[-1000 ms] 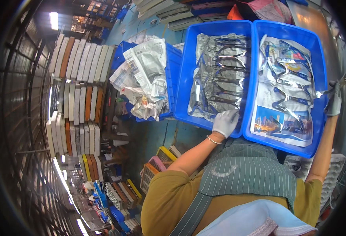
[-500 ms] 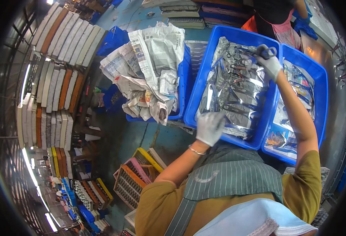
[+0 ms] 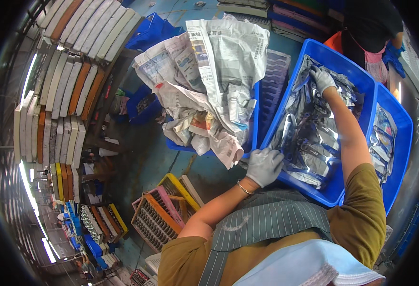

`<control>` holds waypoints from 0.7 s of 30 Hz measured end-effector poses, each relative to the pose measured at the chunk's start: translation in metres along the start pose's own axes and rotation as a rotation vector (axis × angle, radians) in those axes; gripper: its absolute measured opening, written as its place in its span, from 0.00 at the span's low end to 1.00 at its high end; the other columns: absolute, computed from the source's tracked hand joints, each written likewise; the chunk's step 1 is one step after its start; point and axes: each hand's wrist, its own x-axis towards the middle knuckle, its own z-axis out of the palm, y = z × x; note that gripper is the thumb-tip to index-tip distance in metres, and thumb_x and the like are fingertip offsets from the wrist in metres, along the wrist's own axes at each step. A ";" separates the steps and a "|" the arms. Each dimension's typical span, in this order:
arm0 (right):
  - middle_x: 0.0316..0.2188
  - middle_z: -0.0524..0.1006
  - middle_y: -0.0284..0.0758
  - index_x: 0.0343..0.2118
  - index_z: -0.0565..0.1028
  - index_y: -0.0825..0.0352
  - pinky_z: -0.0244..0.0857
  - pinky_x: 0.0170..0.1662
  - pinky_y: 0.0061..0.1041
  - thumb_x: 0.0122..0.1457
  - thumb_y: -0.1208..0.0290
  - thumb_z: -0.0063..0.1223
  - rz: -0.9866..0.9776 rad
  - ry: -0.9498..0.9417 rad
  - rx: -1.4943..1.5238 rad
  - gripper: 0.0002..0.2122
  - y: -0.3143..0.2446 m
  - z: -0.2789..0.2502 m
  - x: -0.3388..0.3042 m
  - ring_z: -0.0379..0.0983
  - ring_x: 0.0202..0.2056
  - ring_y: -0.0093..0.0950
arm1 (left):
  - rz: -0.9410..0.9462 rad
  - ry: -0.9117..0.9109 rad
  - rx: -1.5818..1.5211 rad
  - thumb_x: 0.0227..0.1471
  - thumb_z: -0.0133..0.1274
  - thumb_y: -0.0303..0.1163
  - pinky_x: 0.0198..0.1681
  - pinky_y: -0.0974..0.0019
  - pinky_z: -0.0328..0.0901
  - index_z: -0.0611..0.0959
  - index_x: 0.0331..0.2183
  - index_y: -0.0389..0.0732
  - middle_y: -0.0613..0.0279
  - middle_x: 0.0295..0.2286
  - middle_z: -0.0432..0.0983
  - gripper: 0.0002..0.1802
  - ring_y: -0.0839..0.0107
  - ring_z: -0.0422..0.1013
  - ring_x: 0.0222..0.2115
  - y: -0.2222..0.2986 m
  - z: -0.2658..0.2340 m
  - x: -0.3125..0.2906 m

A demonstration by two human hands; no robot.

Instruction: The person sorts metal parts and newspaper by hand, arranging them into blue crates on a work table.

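A blue plastic bin (image 3: 272, 136) lined with newspaper holds several shiny metal hand tools (image 3: 316, 126), laid in a row with sheets of paper among them. My right hand (image 3: 322, 80), in a white glove, reaches into the far end of this bin. Its fingers curl down among tools and paper, and what they hold is hidden. At the bin's near left corner is my left hand (image 3: 265, 167), also gloved, its fingers bent over the rim. Crumpled newspaper sheets (image 3: 231, 71) rise high out of another blue bin (image 3: 256, 114) to the left.
A second lined blue bin (image 3: 402, 143) with wrapped items adjoins on the right. Racks of stacked trays (image 3: 62, 81) stand at the left, and coloured slotted frames (image 3: 159, 209) lean on the floor near my left elbow. Another person (image 3: 369, 28) works beyond the bins.
My view has swung, so the bins sit farther right. My right hand, which held up a dark looped metal tool, is now down at the bin's far left. My left hand has moved onto the corner.
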 end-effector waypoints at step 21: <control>0.41 0.73 0.43 0.40 0.75 0.62 0.62 0.47 0.33 0.54 0.68 0.47 0.229 0.305 0.666 0.11 -0.110 -0.075 -0.050 0.69 0.43 0.41 | -0.509 0.298 0.577 0.48 0.41 0.63 0.41 0.57 0.63 0.72 0.45 0.40 0.45 0.39 0.70 0.36 0.55 0.70 0.39 -0.071 -0.154 0.092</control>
